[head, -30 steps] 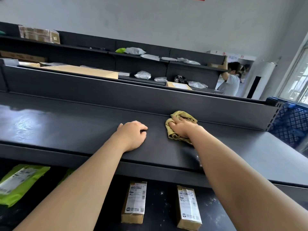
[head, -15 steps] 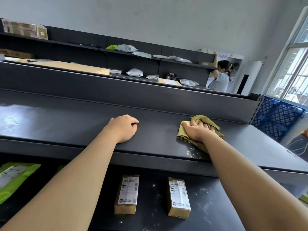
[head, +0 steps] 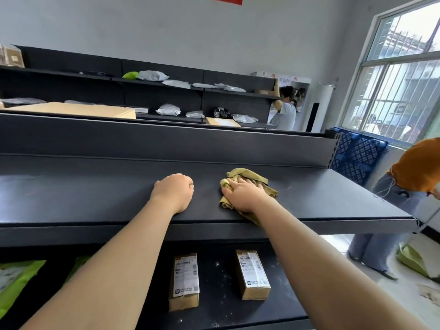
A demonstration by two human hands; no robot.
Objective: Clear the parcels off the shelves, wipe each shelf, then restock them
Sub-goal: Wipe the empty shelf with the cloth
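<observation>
A dark grey metal shelf (head: 95, 198) runs across in front of me with no parcels on it. My right hand (head: 245, 195) presses flat on a crumpled olive-yellow cloth (head: 258, 178) near the shelf's front edge, right of centre. A short gap to the left, my left hand (head: 173, 192) rests on the shelf with its fingers curled under and holds nothing. On the lower shelf (head: 219, 303) lie two brown labelled boxes (head: 184, 282) (head: 253, 275) and green mailer bags (head: 16, 282) at the left.
Behind stand more dark shelves with a flat carton (head: 78, 109) and grey mailer bags (head: 167, 109). A person (head: 285, 113) works at the far end. Another person in an orange top (head: 414, 167) bends at the right, beside a blue pallet (head: 357, 153). A green bag (head: 412, 260) lies on the floor.
My right hand slid the cloth right along the shelf, then back toward my left hand and the front edge. The left hand stayed in place. My view turned to the right.
</observation>
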